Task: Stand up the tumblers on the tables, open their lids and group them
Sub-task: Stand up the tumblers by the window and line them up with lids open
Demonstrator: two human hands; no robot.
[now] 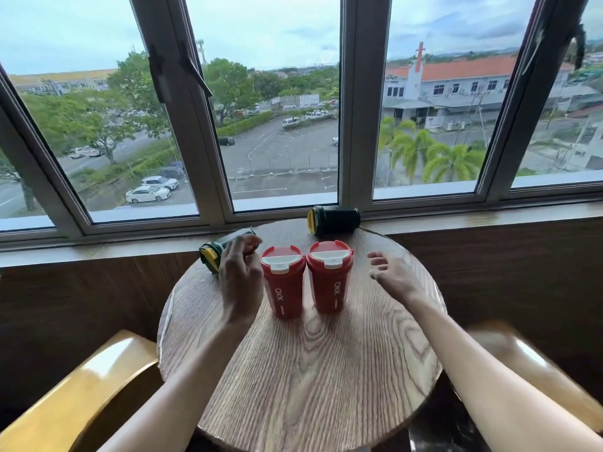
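Note:
Two red tumblers stand upright side by side mid-table, the left one (283, 288) and the right one (329, 282), both with white flip lids that look closed. A dark green tumbler with a yellow lid (215, 252) lies on its side at the table's left rear edge. My left hand (239, 278) hovers over it, fingers curled and apart, partly hiding its body; I cannot tell if it touches. A second green tumbler (334, 220) lies on its side at the far edge by the window. My right hand (391, 275) is open just right of the red tumblers, holding nothing.
The round wooden table (310, 370) stands against a window sill (456, 220). Yellow wooden chair arms sit at the lower left (81, 386) and lower right (538, 370).

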